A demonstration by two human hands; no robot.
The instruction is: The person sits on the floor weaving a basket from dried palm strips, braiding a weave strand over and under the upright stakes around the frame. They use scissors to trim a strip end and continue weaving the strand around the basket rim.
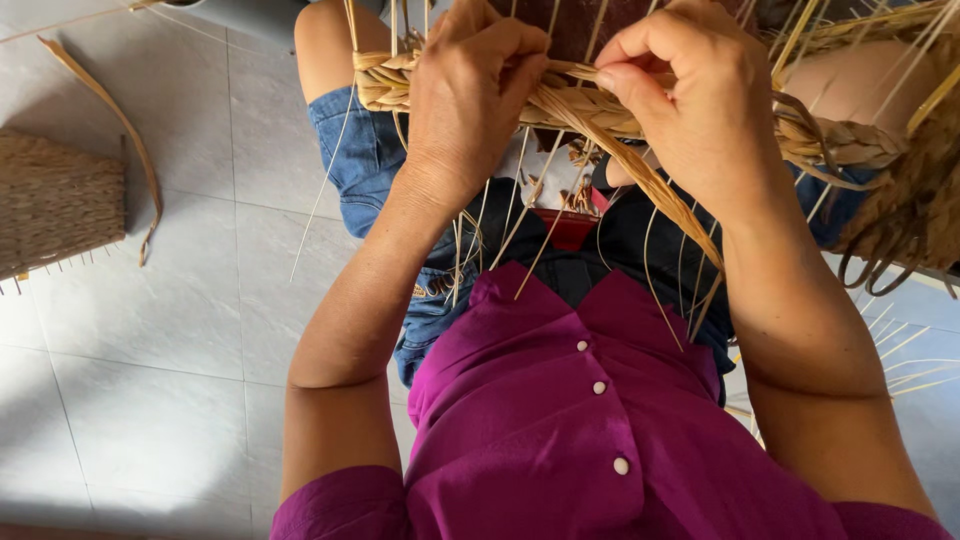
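Both hands, left hand [470,100] and right hand [690,100], grip the straw braid [580,105]; woven basket [55,205] lies apart.

Left hand [470,95] fingers curled tight, right hand [690,95] pinching, forearms raised

You grip a dry, rough, matt tan straw plait [600,110]; the pale grey floor tiles [150,330] look smooth and faintly glossy.

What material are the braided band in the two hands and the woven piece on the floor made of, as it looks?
Braided band: dried straw or reed, it seems; pale golden, matte, with loose thin stalks hanging down. Woven piece on the floor: likely similar plant fibre; tan, dull, with close rows and stalk ends sticking out below.
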